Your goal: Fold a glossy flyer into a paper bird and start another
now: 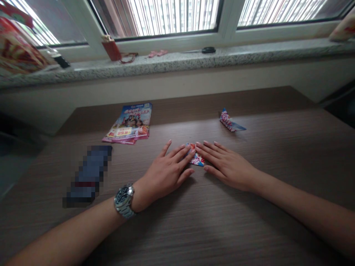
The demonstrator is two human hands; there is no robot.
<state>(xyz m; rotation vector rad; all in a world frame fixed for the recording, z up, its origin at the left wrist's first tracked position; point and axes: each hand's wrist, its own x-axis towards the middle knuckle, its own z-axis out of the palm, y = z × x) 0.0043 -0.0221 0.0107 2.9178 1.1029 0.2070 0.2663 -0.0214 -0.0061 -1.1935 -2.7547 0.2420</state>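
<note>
Resting palm-down with fingers stretched out, the left hand [163, 170] and right hand [233, 164] are clamped on nothing; their fingertips nearly meet over a small folded piece of red, white and blue printed paper [197, 159], and whether they touch each other is hard to tell. That piece lies on the brown wood-grain surface [177, 232]. For a crisp crease, it would seem best to line up the edges, pin one side with light fingertips, then press firmly outward along the fold. Beyond the piece, a stack of glossy colour-printed flyers [131, 120] lies to its left and a pointed, folded blue-and-red paper shape [227, 122] to its right.
</note>
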